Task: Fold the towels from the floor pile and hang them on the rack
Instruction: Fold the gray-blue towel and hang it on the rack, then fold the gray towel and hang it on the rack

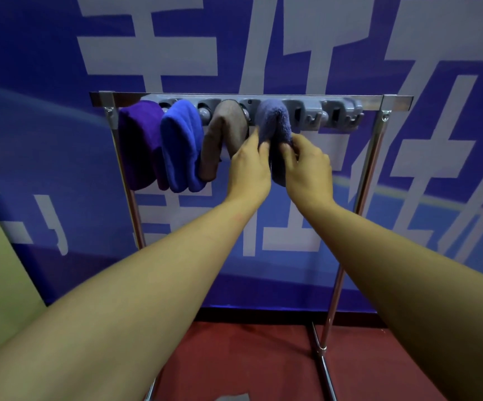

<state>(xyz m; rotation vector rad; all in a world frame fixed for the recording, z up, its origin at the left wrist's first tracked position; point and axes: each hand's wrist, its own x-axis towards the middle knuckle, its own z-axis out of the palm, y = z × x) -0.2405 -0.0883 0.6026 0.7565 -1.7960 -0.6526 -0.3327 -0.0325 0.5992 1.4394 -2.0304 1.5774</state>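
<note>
Lavender towel (273, 123) draped over rack (251, 99), left hand (249, 169) and right hand (309, 169) pinching its hanging halves

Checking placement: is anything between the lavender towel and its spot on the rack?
Nothing visible. The lavender towel already hangs over the rack, held by the left hand and the right hand; the grey towel hangs beside it.
</note>
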